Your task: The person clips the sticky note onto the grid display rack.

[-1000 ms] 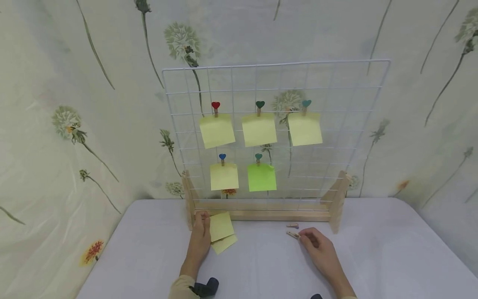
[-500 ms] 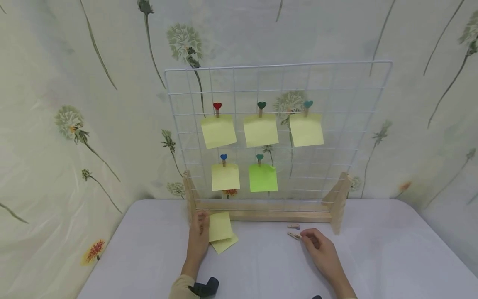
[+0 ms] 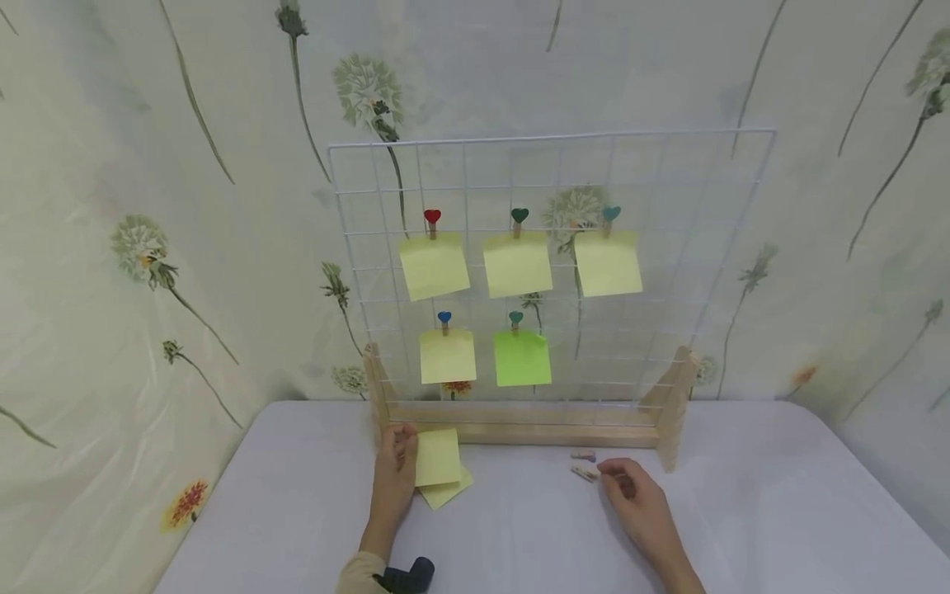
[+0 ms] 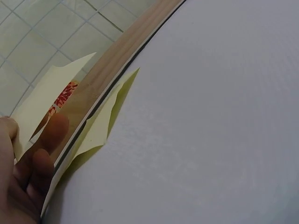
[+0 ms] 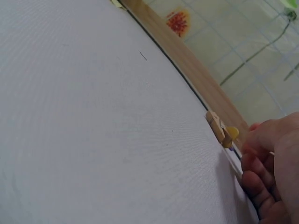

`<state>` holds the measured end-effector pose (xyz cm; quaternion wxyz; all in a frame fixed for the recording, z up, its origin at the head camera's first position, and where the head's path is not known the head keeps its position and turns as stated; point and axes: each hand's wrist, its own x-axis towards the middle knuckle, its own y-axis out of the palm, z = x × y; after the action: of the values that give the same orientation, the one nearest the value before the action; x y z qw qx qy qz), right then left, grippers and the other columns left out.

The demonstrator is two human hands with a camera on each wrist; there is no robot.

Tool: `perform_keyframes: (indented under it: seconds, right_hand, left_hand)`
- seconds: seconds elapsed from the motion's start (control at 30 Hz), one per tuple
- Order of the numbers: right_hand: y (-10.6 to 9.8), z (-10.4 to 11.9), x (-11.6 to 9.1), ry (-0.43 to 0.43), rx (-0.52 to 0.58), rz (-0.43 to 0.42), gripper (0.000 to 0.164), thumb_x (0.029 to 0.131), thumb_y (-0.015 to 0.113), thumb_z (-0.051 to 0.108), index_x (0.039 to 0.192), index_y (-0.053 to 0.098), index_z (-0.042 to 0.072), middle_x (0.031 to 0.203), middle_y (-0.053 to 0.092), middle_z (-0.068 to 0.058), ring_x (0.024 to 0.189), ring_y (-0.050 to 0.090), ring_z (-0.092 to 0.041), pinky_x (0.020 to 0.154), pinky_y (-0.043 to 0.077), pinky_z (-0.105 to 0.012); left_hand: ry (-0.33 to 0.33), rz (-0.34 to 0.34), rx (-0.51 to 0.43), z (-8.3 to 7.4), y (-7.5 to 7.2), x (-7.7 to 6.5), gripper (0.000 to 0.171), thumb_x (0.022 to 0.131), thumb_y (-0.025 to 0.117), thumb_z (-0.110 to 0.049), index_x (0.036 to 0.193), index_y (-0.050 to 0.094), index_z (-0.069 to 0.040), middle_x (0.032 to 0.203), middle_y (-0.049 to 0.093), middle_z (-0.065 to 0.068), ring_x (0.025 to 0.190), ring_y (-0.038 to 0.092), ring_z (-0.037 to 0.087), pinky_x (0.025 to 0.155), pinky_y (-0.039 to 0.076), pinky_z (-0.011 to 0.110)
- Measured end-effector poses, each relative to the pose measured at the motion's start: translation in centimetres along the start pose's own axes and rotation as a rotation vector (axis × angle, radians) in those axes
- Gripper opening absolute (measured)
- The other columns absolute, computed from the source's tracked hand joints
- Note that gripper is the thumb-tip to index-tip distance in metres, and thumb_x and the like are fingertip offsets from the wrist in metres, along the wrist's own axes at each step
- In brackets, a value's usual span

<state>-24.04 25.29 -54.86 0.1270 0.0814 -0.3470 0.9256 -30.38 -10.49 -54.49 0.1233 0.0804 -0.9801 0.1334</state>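
In the head view my left hand (image 3: pixel 396 466) pinches a yellow sticky note (image 3: pixel 438 458) by its left edge, fingers toward the wire rack's base. Beneath it another yellow note (image 3: pixel 449 491) lies on the table; the left wrist view shows this lower note (image 4: pixel 100 123) apart from the held one (image 4: pixel 46 95). My right hand (image 3: pixel 637 499) has its curled fingertips right at the end of a small wooden clothespin (image 3: pixel 584 474). The right wrist view shows a yellow ornament on this clothespin (image 5: pixel 217 128), close by the fingertips; I cannot tell whether they grip it.
A second clothespin (image 3: pixel 583 455) lies just behind. The white wire grid (image 3: pixel 679 247) stands in a wooden base (image 3: pixel 534 433) at the back of the white table (image 3: pixel 519 544). Several notes hang on it from heart-topped clothespins, one of them green (image 3: pixel 523 360).
The held note has turned a little more upright over the lower one, with my left hand nearly in place. My right hand stays by the clothespins. The whole head view has shifted slightly.
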Motion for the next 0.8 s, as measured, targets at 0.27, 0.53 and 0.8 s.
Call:
perform_keyframes:
  seconds: [0.27,0.53,0.8]
  right_hand:
    - [0.32,-0.1,-0.26,-0.03,-0.001,-0.016,0.021,0.093,0.059,0.022,0.114,0.06,0.019,0.103,0.064,0.005,0.083,0.057,0.002,0.075,0.049,-0.018]
    - [0.27,0.22,-0.35,-0.108,-0.034,-0.02,0.027,0.089,0.064,0.016,0.115,0.063,0.02,0.096,0.059,0.007,0.072,0.047,-0.001,0.063,0.044,-0.019]
    - [0.29,0.66,-0.18,-0.068,-0.062,0.054,0.031,0.088,0.066,0.017,0.119,0.063,0.019,0.1,0.057,0.002,0.066,0.042,-0.004,0.055,0.04,-0.02]
  left_hand:
    - [-0.011,-0.002,0.017,0.09,0.18,0.01,0.02,0.099,0.048,-0.027,0.114,0.051,-0.015,0.114,0.062,0.009,0.108,0.062,0.025,0.088,0.05,0.039]
    - [-0.025,0.02,0.015,0.24,0.32,0.1,0.019,0.099,0.048,-0.029,0.113,0.052,-0.018,0.113,0.061,0.007,0.107,0.062,0.023,0.088,0.05,0.038]
    - [-0.015,0.026,0.023,0.1,0.2,-0.03,0.019,0.099,0.048,-0.03,0.112,0.051,-0.018,0.111,0.066,0.01,0.105,0.063,0.021,0.084,0.05,0.034]
